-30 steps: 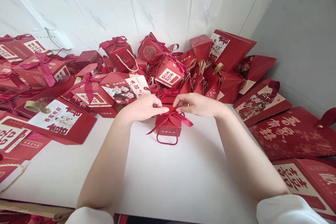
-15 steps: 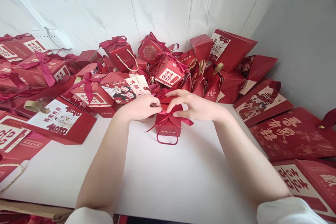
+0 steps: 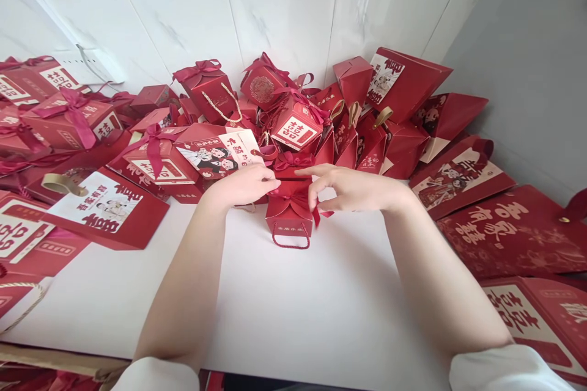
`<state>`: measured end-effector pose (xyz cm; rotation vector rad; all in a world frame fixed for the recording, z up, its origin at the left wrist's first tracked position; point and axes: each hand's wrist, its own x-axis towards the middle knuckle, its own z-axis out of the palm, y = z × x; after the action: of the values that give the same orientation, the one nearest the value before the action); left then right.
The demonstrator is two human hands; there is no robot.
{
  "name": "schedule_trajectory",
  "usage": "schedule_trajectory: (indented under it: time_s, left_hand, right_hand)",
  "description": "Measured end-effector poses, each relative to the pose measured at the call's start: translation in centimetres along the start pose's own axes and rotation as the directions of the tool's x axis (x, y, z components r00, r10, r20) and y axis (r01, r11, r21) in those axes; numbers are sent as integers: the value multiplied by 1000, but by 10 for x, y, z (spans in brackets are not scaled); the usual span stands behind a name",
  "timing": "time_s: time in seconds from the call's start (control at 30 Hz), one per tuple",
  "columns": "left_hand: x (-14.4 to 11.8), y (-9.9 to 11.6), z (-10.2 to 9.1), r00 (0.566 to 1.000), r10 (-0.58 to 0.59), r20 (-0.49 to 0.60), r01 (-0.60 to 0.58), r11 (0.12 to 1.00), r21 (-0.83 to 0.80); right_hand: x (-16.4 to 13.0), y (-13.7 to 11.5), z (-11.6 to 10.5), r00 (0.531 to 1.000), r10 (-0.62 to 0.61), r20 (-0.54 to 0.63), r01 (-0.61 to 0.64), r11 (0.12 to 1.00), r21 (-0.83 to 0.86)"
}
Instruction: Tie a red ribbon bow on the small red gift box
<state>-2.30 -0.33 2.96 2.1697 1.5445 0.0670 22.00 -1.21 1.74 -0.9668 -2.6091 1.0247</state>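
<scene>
Box [image 3: 290, 220]: small red gift carton with a rope handle on its near face, upright on the white table [image 3: 293, 305], just in front of the heap of red boxes.
Bow [image 3: 293, 198]: dark red ribbon on the box top; one tail runs down the right side between the right hand's fingers.
Left hand [image 3: 243, 186]: fingers curled and closed against the box's upper left corner, tips pinched at the bow's left side; what lies inside the pinch is hidden.
Right hand [image 3: 353, 189]: half open, forefinger stretched out over the box top, lower fingers bent with a ribbon tail caught between them.
Step in hand: by the look of it, dressing or tightening the bow on a closed box, the left hand steadying while the right draws the tail.
Next move calls for: an even, light pull on the tail with the box held square, so the knot sits centred and the carton does not tip.
Heap [image 3: 293, 122]: many red boxes and bags with ribbons, piled against the tiled wall [image 3: 275, 6], just behind the box.
Flat bags [image 3: 513, 235]: large red paper bags lying at the right edge; more of the same at left.
Sleeves [image 3: 504, 369]: white, at the lower frame edge.
</scene>
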Motion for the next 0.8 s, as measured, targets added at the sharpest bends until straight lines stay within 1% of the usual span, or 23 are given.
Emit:
schedule_trajectory:
  time_s: [0.1,0.2,0.37,0.47,0.57,0.63,0.7,0.8]
  left_hand:
    - [1,1,4,1000,9,-7,-8,1000,15]
    - [2,2,8,999,-44,4,44,998,53]
    - [7,2,12,998,-38,-40,43,989,143]
    - [10,2,14,998,-40,-48,48,984,174]
    - [11,4,16,997,-46,-59,57,977,204]
    - [11,5,16,997,-55,-60,66,979,194]
    - [11,6,16,996,-58,-65,69,982,175]
    - [10,3,16,998,-65,-24,68,989,132]
  right_hand:
    - [-5,2,-5,999,47,16,-47,999,-1]
    - [-5,2,-5,998,47,40,-47,999,3]
    - [-4,-1,-4,1000,24,16,-25,998,58]
    - [-5,-2,-4,1000,-26,13,25,997,71]
    - [-5,-3,-5,989,-104,102,91,988,125]
    - [-7,-3,-7,981,-125,148,99,981,167]
    - [-8,-3,-10,987,-115,113,91,977,195]
    - [-10,0,-12,996,-83,-24,86,981,177]
